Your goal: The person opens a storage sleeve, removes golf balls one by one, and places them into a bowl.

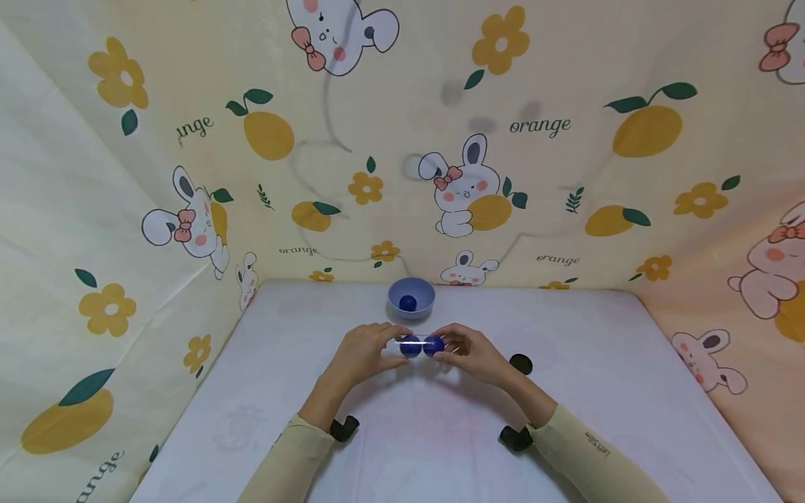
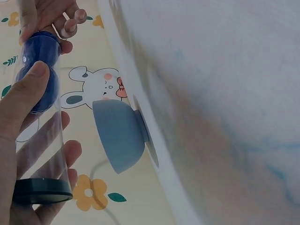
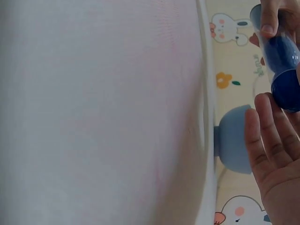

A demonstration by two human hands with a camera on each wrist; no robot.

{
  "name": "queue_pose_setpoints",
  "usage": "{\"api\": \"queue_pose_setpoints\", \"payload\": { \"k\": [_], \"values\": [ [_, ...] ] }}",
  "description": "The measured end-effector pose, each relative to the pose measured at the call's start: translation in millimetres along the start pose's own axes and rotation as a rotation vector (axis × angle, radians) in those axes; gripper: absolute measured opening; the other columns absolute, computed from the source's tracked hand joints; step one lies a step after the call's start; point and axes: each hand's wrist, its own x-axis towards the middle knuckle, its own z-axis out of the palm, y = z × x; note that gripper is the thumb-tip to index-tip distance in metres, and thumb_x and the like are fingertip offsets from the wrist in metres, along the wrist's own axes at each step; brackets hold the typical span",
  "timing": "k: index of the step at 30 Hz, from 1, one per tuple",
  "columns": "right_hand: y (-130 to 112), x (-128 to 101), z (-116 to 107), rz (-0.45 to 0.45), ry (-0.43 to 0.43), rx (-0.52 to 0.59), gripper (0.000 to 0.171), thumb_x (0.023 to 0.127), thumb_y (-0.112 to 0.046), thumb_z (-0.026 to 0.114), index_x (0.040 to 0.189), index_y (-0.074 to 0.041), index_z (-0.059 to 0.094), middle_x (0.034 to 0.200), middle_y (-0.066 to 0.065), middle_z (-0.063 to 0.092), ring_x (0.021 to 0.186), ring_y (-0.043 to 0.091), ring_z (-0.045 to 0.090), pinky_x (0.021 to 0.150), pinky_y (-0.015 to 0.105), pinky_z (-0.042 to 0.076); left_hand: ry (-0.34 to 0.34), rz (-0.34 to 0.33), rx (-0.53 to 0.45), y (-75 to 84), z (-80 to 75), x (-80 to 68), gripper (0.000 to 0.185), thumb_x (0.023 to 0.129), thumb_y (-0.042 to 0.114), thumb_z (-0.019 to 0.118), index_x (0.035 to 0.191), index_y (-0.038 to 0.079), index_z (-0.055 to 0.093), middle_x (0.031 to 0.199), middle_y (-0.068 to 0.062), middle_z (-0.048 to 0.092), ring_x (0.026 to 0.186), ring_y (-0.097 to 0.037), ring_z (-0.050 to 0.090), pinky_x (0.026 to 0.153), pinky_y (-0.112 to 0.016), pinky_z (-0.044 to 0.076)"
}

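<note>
Clear tube (image 2: 35, 140), held roughly level above the middle of the white table (image 1: 629, 391) and carrying two dark blue balls (image 1: 421, 346) side by side within it. Left hand (image 1: 365, 351): the grip is closed round the tube, thumb (image 2: 23, 93) laid over one wall and the fingers (image 2: 51, 154) curled behind the other; a dark cap (image 2: 42, 191) closes the tube end nearest this hand in the left wrist view. Right hand (image 1: 472, 353): fingers curled about the opposite end of the tube, meeting it at the outer ball; in the right wrist view the palm and straightened fingers (image 3: 265, 140) lie just beside that ball (image 3: 286, 91), so how firmly this grip closes cannot be told. Both forearms, in pale sleeves (image 1: 295, 454), converge from the near table edge, wrists slightly raised. Blue bowl (image 1: 411, 297): upright on the table just beyond the hands, near the back wall, holding one further blue ball (image 1: 408, 302). A small black disc (image 1: 520, 363) lies on the table beside the right wrist.
</note>
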Motion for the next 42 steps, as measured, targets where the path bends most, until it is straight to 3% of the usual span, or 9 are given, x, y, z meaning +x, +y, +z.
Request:
{"api": "queue_pose_setpoints", "payload": {
  "k": [7, 14, 19, 34, 42],
  "values": [
    [-3, -1, -5, 0.029, 0.015, -0.008, 0.038, 0.098, -0.017, 0.082, 0.133, -0.011, 0.069, 0.114, 0.011, 0.073, 0.097, 0.026, 0.071, 0.082, 0.031, 0.057, 0.005, -0.022, -0.007, -2.2, 0.4, -0.7, 0.054, 0.088, 0.043, 0.09, 0.136, 0.027, 0.071, 0.113, 0.006, 0.079, 0.098, -0.015, 0.073, 0.088, -0.04, 0.06],
    [-3, 1, -11, 0.055, 0.025, -0.023, 0.038, 0.099, -0.022, 0.081, 0.134, -0.014, 0.068, 0.114, 0.005, 0.073, 0.097, 0.02, 0.071, 0.084, 0.031, 0.056, 0.001, -0.038, -0.06, -3.3, 0.8, -2.1, 0.053, 0.088, 0.041, 0.09, 0.136, 0.027, 0.07, 0.114, 0.005, 0.078, 0.101, -0.021, 0.075, 0.09, -0.043, 0.059],
    [-3, 4, -15, 0.034, 0.037, -0.021, 0.039, 0.099, -0.019, 0.08, 0.136, -0.01, 0.067, 0.119, 0.009, 0.073, 0.1, 0.022, 0.072, 0.085, 0.03, 0.057, 0.005, -0.04, -0.084, -3.5, 1.4, -3.6, 0.053, 0.088, 0.039, 0.091, 0.136, 0.026, 0.071, 0.113, 0.005, 0.079, 0.101, -0.023, 0.075, 0.089, -0.043, 0.06],
    [-1, 32, -24, 0.03, 0.079, 0.003, 0.04, 0.101, -0.016, 0.079, 0.137, -0.006, 0.066, 0.122, 0.017, 0.073, 0.098, 0.027, 0.072, 0.079, 0.026, 0.058, 0.0, -0.024, -0.078, -5.0, 3.3, -5.8, 0.053, 0.089, 0.042, 0.09, 0.136, 0.027, 0.071, 0.113, 0.007, 0.078, 0.101, -0.019, 0.075, 0.088, -0.04, 0.059],
    [-1, 48, -26, 0.03, 0.084, 0.005, 0.042, 0.099, -0.018, 0.08, 0.137, -0.008, 0.066, 0.119, 0.016, 0.072, 0.093, 0.026, 0.073, 0.079, 0.032, 0.061, 0.027, 0.005, -0.09, -6.5, 4.6, -6.0, 0.053, 0.087, 0.04, 0.091, 0.134, 0.026, 0.071, 0.111, 0.005, 0.079, 0.099, -0.022, 0.076, 0.086, -0.041, 0.06]
  ]
}}
